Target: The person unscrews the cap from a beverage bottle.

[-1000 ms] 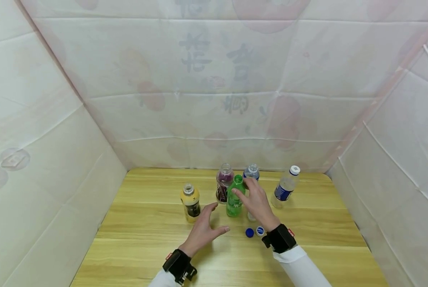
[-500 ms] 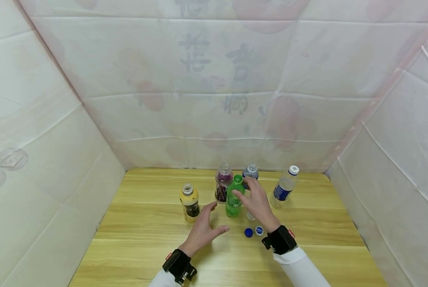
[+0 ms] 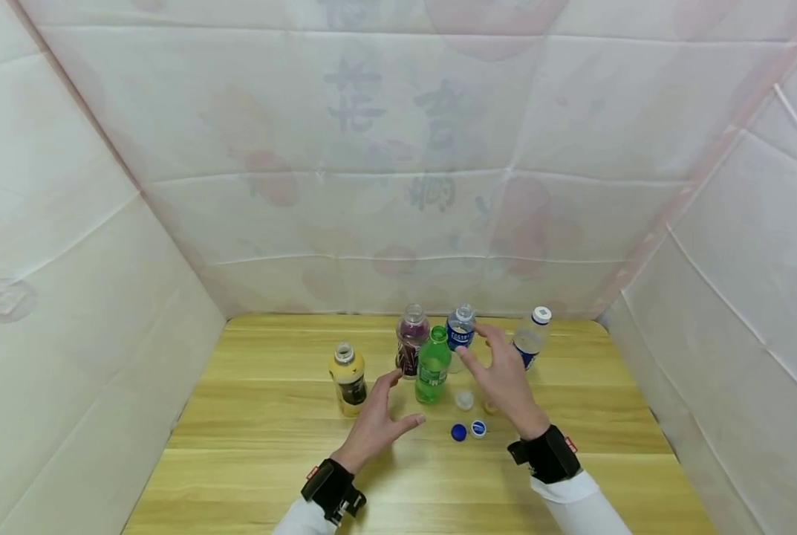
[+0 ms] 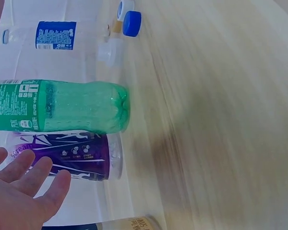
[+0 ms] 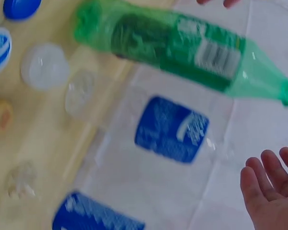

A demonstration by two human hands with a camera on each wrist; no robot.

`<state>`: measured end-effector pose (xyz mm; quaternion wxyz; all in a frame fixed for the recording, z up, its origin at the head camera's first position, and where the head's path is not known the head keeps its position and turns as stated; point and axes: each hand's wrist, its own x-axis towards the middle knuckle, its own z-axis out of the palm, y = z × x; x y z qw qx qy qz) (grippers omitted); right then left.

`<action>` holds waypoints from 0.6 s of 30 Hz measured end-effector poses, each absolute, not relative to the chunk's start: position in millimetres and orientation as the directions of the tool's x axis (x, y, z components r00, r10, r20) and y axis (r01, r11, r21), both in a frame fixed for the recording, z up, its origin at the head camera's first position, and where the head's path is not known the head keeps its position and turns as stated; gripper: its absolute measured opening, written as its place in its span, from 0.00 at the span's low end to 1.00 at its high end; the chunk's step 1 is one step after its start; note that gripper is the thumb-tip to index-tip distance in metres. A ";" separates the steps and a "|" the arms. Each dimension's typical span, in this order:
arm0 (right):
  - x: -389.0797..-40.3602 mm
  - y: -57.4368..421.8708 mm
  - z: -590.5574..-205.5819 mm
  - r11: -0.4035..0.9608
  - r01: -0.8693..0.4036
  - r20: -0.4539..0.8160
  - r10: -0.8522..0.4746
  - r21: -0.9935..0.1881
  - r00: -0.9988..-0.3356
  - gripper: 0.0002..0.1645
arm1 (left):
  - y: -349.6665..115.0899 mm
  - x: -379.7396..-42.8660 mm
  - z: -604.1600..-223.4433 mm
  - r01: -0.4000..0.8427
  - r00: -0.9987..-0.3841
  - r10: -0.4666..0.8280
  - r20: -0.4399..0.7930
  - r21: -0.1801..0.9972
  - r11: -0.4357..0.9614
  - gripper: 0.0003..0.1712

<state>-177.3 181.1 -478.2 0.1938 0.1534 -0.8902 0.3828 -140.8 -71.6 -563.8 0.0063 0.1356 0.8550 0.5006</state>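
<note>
An uncapped green Sprite bottle (image 3: pixel 431 371) stands upright near the middle of the table. My left hand (image 3: pixel 373 427) hovers in front of it to the left, fingers spread and holding nothing. My right hand (image 3: pixel 508 383) is held to the right of the green bottle, thumb and fingers apart, with nothing in its grasp. Close behind its fingertips is an uncapped clear bottle with a blue label (image 3: pixel 461 338). In the left wrist view the purple-labelled bottle (image 4: pixel 81 155) stands beside the green one. The right hand's fingers (image 5: pixel 266 179) look relaxed in the right wrist view.
A yellow bottle (image 3: pixel 350 383) without a cap stands at the left. At the back right is a clear bottle with a white cap (image 3: pixel 541 316). Loose caps lie near the right hand: blue (image 3: pixel 459 432), white-and-blue (image 3: pixel 478 429), translucent (image 3: pixel 464 401) and yellow (image 3: pixel 489 408).
My right hand has moved away from the green bottle toward the right, uncovering the blue-labelled bottle and the loose caps. The left hand is almost still. The head view has shifted slightly.
</note>
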 end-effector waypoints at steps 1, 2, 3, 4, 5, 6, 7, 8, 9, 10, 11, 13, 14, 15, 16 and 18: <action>-178.0 185.3 -476.0 0.671 -0.439 0.496 -0.120 -0.598 -0.860 0.34 | -71.5 -141.1 -563.3 0.225 -0.964 0.236 0.126 0.859 0.460 0.56; -178.8 189.7 -473.5 0.677 -0.455 0.529 -0.112 -0.579 -0.841 0.33 | -71.4 -141.6 -563.1 0.225 -0.964 0.234 0.127 0.858 0.461 0.56; -179.7 194.2 -470.8 0.683 -0.471 0.563 -0.106 -0.558 -0.820 0.33 | -71.2 -142.0 -562.8 0.224 -0.964 0.233 0.126 0.859 0.460 0.56; -180.1 199.1 -468.3 0.689 -0.483 0.589 -0.099 -0.541 -0.802 0.32 | -71.0 -142.4 -562.6 0.220 -0.965 0.231 0.122 0.858 0.464 0.56; -180.8 204.0 -466.3 0.697 -0.488 0.612 -0.090 -0.525 -0.786 0.32 | -70.8 -142.7 -562.5 0.219 -0.966 0.229 0.122 0.858 0.465 0.56; -181.7 208.9 -464.3 0.706 -0.491 0.631 -0.081 -0.510 -0.772 0.33 | -70.6 -143.0 -562.3 0.218 -0.966 0.228 0.123 0.859 0.463 0.56; -182.4 213.6 -462.2 0.712 -0.490 0.643 -0.070 -0.503 -0.762 0.32 | -70.5 -143.1 -562.1 0.219 -0.966 0.227 0.124 0.860 0.462 0.56; -182.8 218.1 -460.4 0.719 -0.483 0.649 -0.057 -0.501 -0.758 0.32 | -70.5 -143.2 -561.7 0.217 -0.966 0.227 0.122 0.860 0.461 0.56; -183.4 222.3 -459.0 0.726 -0.476 0.657 -0.044 -0.496 -0.752 0.32 | -70.5 -143.4 -561.7 0.216 -0.966 0.227 0.121 0.861 0.460 0.56; -183.6 226.3 -457.7 0.737 -0.461 0.662 -0.025 -0.495 -0.750 0.31 | -70.6 -143.5 -561.6 0.216 -0.966 0.228 0.121 0.860 0.462 0.56; -184.4 230.1 -456.5 0.742 -0.449 0.666 -0.004 -0.498 -0.746 0.31 | -70.7 -143.6 -561.5 0.217 -0.966 0.228 0.122 0.861 0.459 0.56; -186.3 237.0 -455.0 0.745 -0.430 0.671 0.033 -0.511 -0.741 0.29 | -71.0 -143.5 -561.6 0.218 -0.966 0.229 0.122 0.861 0.459 0.56; -187.3 239.9 -454.2 0.746 -0.425 0.677 0.048 -0.513 -0.734 0.29 | -71.2 -143.4 -561.7 0.218 -0.965 0.230 0.122 0.862 0.458 0.55; -188.5 242.7 -453.8 0.746 -0.423 0.685 0.061 -0.515 -0.726 0.29 | -71.3 -143.3 -561.6 0.220 -0.965 0.230 0.124 0.861 0.458 0.56; -189.7 245.5 -453.6 0.745 -0.418 0.688 0.075 -0.520 -0.722 0.30 | -71.3 -143.1 -561.3 0.220 -0.965 0.230 0.124 0.862 0.456 0.56; -192.4 250.3 -453.4 0.745 -0.418 0.697 0.087 -0.520 -0.712 0.31 | -71.3 -142.8 -560.8 0.218 -0.966 0.228 0.123 0.863 0.455 0.55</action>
